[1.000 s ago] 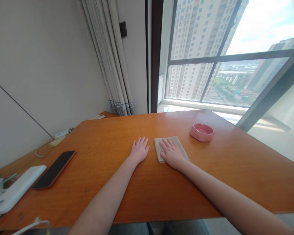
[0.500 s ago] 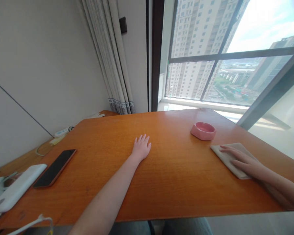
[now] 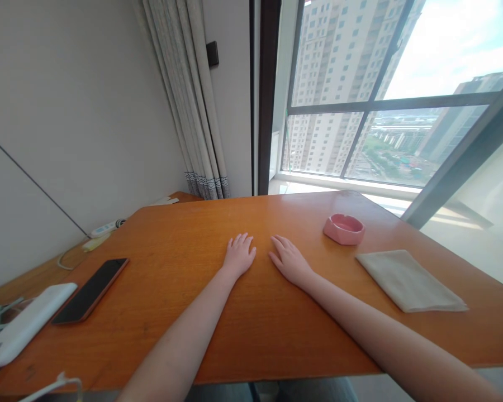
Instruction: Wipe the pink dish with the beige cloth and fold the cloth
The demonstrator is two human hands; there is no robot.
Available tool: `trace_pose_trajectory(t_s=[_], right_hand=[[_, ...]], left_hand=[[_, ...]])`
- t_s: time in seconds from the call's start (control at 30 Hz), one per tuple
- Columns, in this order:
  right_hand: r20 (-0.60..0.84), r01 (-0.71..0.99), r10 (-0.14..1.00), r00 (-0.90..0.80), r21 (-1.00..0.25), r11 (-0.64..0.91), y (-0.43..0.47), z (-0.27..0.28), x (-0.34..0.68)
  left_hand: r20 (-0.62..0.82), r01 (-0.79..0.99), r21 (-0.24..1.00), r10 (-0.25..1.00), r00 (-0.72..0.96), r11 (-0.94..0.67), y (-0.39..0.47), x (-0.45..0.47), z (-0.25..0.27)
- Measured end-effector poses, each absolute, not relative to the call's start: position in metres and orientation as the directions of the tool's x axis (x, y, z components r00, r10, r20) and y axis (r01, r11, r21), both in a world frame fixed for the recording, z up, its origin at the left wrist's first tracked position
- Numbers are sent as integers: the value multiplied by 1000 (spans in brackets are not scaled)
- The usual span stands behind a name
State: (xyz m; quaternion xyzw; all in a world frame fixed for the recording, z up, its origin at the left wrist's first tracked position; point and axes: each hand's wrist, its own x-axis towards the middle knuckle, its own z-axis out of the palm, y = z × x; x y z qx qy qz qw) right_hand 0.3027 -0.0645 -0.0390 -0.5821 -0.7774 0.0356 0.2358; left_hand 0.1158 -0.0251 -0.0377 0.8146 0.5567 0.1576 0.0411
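Observation:
My left hand (image 3: 238, 255) lies palm down on the wooden table (image 3: 184, 240), its fingers spread and nothing in them. Just to its right, my right hand (image 3: 290, 260) also rests flat on the wood, fingers stretched out and holding nothing; a small gap separates the two hands. A folded beige cloth (image 3: 406, 281) lies flat on the right side of the table, apart from my right hand. Behind the cloth and a little to its left sits a pink faceted ashtray (image 3: 344, 229) with notches in its rim.
On the left lie a dark smartphone (image 3: 91, 290) and a long white device (image 3: 28, 322). A white cable (image 3: 61, 382) crosses the near left corner. A power strip (image 3: 105, 228) lies along the wall. Beyond the table are a curtain (image 3: 188, 100) and a window.
My right hand has left the beige cloth and moved left across the table, coming down beside my left hand. The cloth stays on the right; my left hand has stayed in place.

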Motion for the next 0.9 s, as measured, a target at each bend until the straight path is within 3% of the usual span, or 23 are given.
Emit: trace_pose_trajectory(t_s=[0.1,0.27,0.57,0.67,0.8,0.9], right_hand=[[346,889,926,-152,-362,281,-34,-37,256],[368,854,908,-198,-390,344,-8,-29,222],[335,769,928,-163,-546,332,-1,-34,230],[321,753,930,-179,-564,340,-1,-34,232],[311,767,926,-212,-534,355,-4,-35,233],[311,778,924,-223,-514,361,-6,-34,232]], left_hand=[[217,894,248,921,325,-374,-25,115,-38],[255,875,302,917,308,-377,-22,113,-33],[279,966,173,950,140,-193,-12,132,-27],[260,955,231,958,125,-187,-6,128,-27],[228,900,325,947,225,-291,0,115,-29],[248,893,329,940,234,-309,0,112,-30]])
